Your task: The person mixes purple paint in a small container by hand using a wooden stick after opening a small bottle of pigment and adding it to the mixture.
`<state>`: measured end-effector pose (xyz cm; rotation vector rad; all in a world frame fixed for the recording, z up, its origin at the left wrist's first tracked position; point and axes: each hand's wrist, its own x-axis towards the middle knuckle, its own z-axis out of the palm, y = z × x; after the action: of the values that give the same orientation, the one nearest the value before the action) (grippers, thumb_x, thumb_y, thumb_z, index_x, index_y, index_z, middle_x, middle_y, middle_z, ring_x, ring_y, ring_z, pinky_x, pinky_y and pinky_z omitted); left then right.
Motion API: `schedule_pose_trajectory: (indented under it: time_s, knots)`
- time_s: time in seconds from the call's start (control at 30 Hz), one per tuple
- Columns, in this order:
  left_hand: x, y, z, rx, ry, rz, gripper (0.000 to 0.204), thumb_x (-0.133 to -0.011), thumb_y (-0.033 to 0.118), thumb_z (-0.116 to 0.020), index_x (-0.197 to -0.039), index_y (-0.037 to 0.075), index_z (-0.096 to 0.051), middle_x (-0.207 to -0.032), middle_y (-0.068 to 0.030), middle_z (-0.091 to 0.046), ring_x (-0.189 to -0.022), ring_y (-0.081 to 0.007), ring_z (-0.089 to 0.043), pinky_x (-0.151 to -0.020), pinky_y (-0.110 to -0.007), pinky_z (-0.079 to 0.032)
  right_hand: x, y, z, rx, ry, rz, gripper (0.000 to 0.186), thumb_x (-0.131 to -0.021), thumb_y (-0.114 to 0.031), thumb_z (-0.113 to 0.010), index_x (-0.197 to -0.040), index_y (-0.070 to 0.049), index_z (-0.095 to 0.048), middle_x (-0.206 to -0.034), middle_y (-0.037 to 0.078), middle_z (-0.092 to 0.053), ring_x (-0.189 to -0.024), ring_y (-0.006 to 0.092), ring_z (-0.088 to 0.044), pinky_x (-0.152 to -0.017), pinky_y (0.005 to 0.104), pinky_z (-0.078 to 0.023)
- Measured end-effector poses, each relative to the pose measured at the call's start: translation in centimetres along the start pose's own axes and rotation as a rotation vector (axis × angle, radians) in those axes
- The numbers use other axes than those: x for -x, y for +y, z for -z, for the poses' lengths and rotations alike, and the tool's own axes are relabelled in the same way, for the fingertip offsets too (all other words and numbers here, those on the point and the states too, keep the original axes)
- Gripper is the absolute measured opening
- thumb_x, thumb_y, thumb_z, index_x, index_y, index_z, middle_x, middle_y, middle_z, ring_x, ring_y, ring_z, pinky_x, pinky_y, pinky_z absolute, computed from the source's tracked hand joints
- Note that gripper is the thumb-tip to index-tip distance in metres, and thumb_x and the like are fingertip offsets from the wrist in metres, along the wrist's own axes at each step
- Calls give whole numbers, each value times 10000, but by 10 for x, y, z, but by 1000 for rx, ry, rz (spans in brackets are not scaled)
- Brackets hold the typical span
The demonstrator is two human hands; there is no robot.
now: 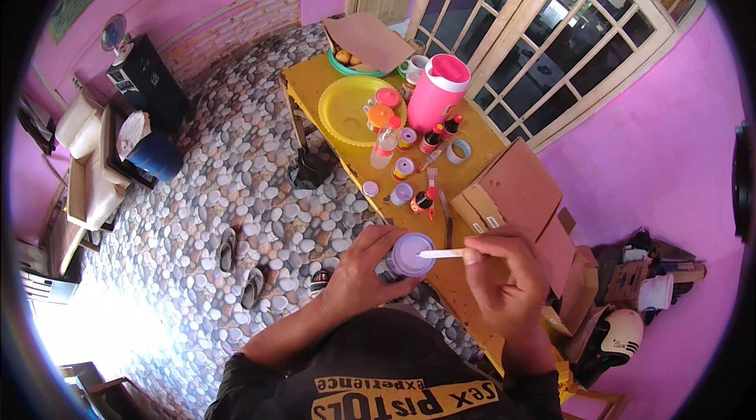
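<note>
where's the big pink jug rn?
Head view, upper centre: the pink jug stands upright at the far end of the yellow table, right of the yellow plate, by the glazed door.

I see a yellow table [315, 85] with a yellow plate [346, 109], a pink jug [437, 93], a green bowl [350, 66] under a cardboard sheet [370, 38], a tape roll [458, 151], small bottles [429, 139] and purple-lidded jars [403, 168]. Cardboard boxes [512, 196] sit at the table's right. I note sandals [228, 249] on the pebble floor [236, 160], a black cabinet [150, 77], a white armchair [83, 176], a helmet [618, 333], glass doors [567, 34] and pink walls [654, 152].
</note>
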<state>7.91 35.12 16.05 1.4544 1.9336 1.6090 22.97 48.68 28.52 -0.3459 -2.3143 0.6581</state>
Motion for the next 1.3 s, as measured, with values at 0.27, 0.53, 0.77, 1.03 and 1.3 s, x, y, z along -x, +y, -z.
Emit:
schedule_pose_trajectory:
  time_s: [0.27, 0.53, 0.77, 1.03, 1.3]
  knots:
    - [2, -1, 0, -7, -5, 3, 673, -678, 192, -949, -1278, 45, -681, -1265, -155, -664, -1172, -342, -660, -1013, -435, -531, -14, -21, 20, 30, 80, 56, 219, -797, 54, -818, -988, -17, -741, -872, 84, -712, -783, 220, -662, -733, 334, -479]
    - [2, -1, 1, -1, -5, 0, 683, -687, 199, -943, -1304, 66, -682, -1281, -149, -658, -1199, -341, -652, -1037, -439, -517, -17, -28, 24, 47, 48, 84, 220, -793, 52, -813, -990, -12, -739, -866, 88, -706, -778, 222, -658, -728, 342, -477]
    - [4, -2, 3, -6, 2, 19, 679, -690, 196, -939, -1306, 66, -682, -1278, -148, -655, -1201, -334, -655, -1025, -433, -533, -8, -15, 3, 75, -16, 109, 263, -794, 38, -825, -1023, -54, -736, -904, 68, -712, -800, 237, -666, -742, 348, -488]
    - [2, -2, 4, 11, -1, -7, 671, -689, 185, -940, -1287, 38, -674, -1263, -149, -650, -1177, -335, -659, -1011, -429, -541, 3, 7, -30, 160, -129, 79, 220, -834, -10, -802, -1028, -64, -714, -920, 47, -710, -842, 243, -668, -808, 389, -469]
    - [2, -5, 4, 25, -24, -13, 698, -687, 189, -943, -1307, 40, -659, -1277, -162, -637, -1174, -348, -656, -1006, -436, -541, 0, 11, -40, 27, -191, 72, 196, -827, -1, -797, -999, -50, -716, -910, 69, -709, -831, 259, -660, -800, 391, -468]
